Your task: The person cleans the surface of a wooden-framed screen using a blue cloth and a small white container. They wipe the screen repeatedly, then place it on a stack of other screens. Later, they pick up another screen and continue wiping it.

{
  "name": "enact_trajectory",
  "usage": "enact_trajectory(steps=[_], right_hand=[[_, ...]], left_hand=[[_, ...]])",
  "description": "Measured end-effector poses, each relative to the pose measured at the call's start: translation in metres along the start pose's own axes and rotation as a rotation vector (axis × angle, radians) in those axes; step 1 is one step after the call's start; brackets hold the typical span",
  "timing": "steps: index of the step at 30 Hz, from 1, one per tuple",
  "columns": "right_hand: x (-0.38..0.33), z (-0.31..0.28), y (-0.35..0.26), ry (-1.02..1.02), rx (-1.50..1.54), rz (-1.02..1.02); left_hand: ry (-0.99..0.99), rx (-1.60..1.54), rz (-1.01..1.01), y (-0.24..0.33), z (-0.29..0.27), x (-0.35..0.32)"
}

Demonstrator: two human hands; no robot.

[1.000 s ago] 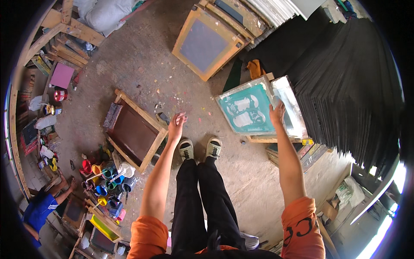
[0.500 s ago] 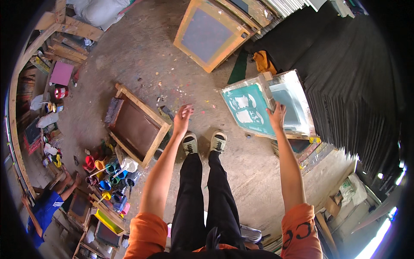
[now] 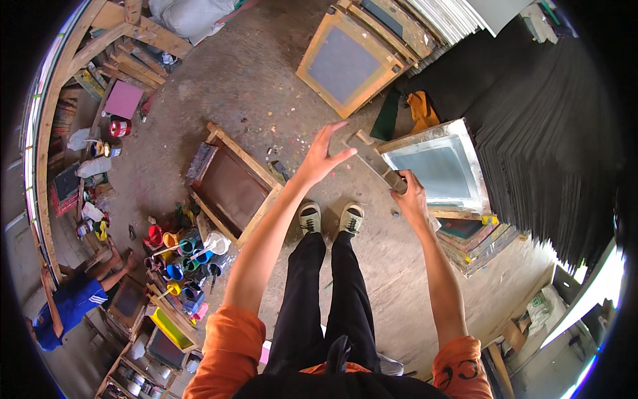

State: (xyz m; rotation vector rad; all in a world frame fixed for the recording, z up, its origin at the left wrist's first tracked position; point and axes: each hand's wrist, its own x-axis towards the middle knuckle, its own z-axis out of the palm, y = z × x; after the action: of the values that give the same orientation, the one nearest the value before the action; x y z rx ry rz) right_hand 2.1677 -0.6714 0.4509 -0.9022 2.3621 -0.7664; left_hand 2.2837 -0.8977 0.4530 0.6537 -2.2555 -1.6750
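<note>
A thin frame (image 3: pixel 380 169), turned nearly edge-on to the viewer, is clamped in the right hand (image 3: pixel 411 195), its edge gripped between thumb and fingers. The left hand (image 3: pixel 324 158) is held well apart from the right, fingers spread and thumb stretched out, just beside the frame's far left end; whether the two touch cannot be told. The thin frame is held right of centre, beside a pale-bordered screen (image 3: pixel 433 171) with a grey middle, and behind that screen, at right, a tall stack of black sheets (image 3: pixel 545 146) is seen. At far centre, a yellow-bordered screen (image 3: pixel 343 63) is propped among other panels, with a yellow-orange cloth (image 3: pixel 421 112) to its near right. At left, a wooden tray (image 3: pixel 232 185) with a brown inside is set on the paint-flecked floor (image 3: pixel 266 86), and paint pots (image 3: pixel 174 271) are crowded nearer still. A person in a blue shirt (image 3: pixel 72 309) is seen at the near left edge.
</note>
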Motion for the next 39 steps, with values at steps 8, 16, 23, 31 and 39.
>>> enact_trajectory(steps=[8,16,23,31,39], right_hand=[[0.017,-0.030,-0.041,-0.181,0.145,-0.131],[0.051,-0.028,-0.025,-0.198,0.087,-0.271],[0.111,-0.070,0.099,0.186,-0.208,-0.130],[0.157,-0.089,0.196,0.053,-0.469,0.296],[0.154,-0.075,0.185,0.136,-0.614,0.260]], left_hand=[[-0.280,-0.095,0.065,0.049,-0.025,0.019],[0.061,0.030,-0.069,0.037,-0.007,0.017],[0.307,0.008,-0.110,0.026,0.022,0.015],[0.413,-0.029,-0.173,0.012,0.027,0.024],[0.425,-0.018,-0.218,-0.009,0.026,0.024]])
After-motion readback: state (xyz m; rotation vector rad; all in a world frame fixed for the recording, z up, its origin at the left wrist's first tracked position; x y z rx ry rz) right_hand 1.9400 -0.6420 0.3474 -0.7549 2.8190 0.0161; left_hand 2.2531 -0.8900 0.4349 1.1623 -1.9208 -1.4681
